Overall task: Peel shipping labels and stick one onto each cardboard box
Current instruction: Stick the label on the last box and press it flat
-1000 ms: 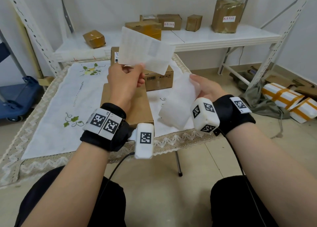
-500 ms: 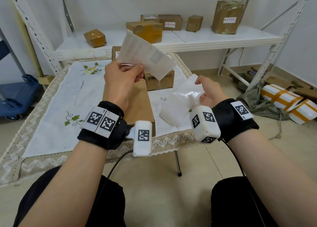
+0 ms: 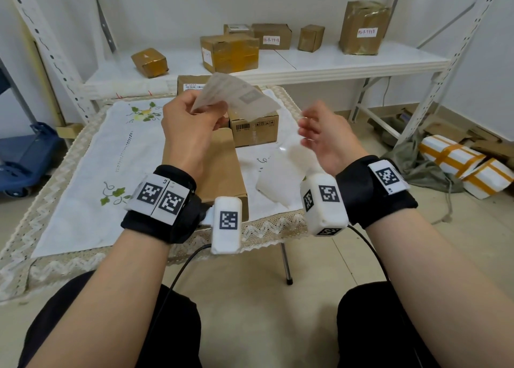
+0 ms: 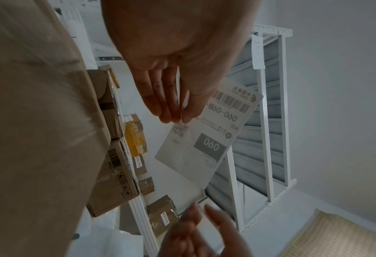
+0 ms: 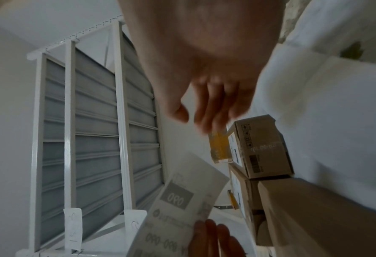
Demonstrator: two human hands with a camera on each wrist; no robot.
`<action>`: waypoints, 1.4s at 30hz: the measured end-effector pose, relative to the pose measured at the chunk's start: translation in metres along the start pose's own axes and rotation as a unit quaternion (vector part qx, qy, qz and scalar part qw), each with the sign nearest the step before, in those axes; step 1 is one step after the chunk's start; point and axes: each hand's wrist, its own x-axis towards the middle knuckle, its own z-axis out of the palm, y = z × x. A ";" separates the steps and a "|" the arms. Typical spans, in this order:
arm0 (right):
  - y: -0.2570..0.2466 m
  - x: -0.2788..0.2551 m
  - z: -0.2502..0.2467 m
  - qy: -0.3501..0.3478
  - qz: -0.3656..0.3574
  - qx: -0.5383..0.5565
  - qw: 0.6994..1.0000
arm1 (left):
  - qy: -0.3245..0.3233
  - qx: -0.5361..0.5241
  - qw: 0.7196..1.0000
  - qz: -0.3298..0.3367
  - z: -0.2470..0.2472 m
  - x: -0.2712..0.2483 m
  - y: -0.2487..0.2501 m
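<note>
Between the left hand's (image 3: 189, 134) thumb and fingertips (image 4: 171, 114) a peeled shipping label (image 4: 206, 139) is pinched by one corner, likely to keep its sticky back untouched. It reads "090". Below the pinch lies a flat cardboard box (image 3: 222, 170) awaiting it. The right hand (image 3: 319, 139) is spread loosely, empty; the backing sheet (image 3: 281, 181) hangs just beneath it, contact unclear.

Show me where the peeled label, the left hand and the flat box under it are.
peeled label (image 4: 195, 144): left wrist view, printed face.
left hand (image 3: 189, 134): head view, back of the hand.
flat box (image 3: 228, 173): head view, bare top face.
</note>
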 end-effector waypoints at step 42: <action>0.033 -0.012 0.094 -0.199 0.024 0.060 0.978 | -0.150 -0.001 0.972 -0.183 -0.089 0.007 0.003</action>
